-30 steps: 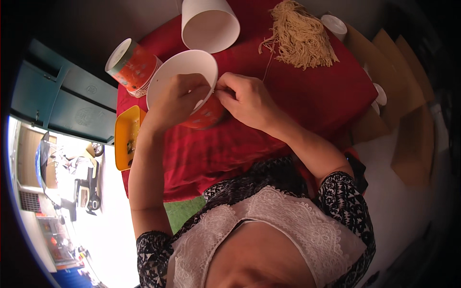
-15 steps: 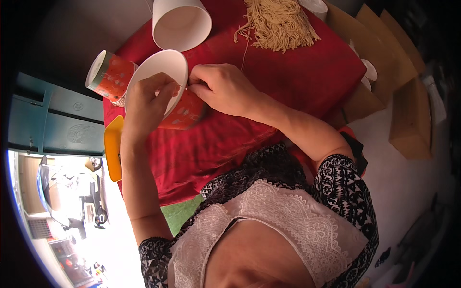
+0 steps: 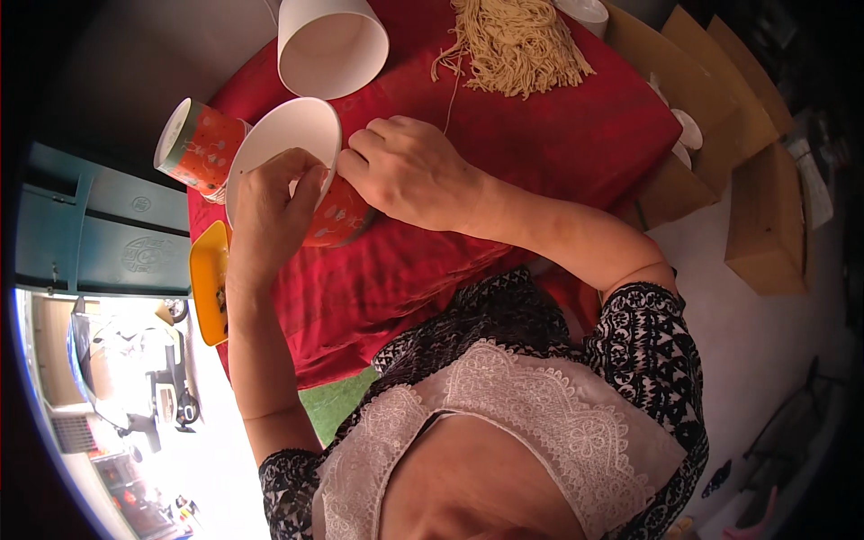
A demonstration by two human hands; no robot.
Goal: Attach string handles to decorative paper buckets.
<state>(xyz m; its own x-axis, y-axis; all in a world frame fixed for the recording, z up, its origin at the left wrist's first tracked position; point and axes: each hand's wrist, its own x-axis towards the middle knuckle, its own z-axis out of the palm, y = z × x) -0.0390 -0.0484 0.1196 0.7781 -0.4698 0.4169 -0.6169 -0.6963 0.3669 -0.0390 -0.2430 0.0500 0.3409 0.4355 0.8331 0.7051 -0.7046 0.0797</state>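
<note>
A large paper bucket [image 3: 337, 216], orange-red with a pale print and white inside, lies tilted on the red cloth with its mouth toward the upper left. My left hand [image 3: 273, 198] reaches into the mouth, thumb and fingers pinched near the inner rim. Just outside that rim, my right hand [image 3: 409, 175] has its fingers closed against the bucket's edge. Whatever either hand pinches is too small or hidden to make out. Beyond them lies a bundle of beige cords [image 3: 517, 45], one thin strand trailing from it toward my right hand.
Another bucket [image 3: 333, 54], white inside, lies behind on the red cloth [image 3: 558, 135]. Left of my hands is a stack of orange buckets [image 3: 211, 148]. A yellow tray [image 3: 207, 297] with small dark bits sits at the left edge. Cardboard boxes [image 3: 765, 225] stand at the right.
My right hand has rolled over, its back now turned more upward, and its fingers stay by the rim. My left hand remains in the bucket's mouth. The whole view has shifted slightly.
</note>
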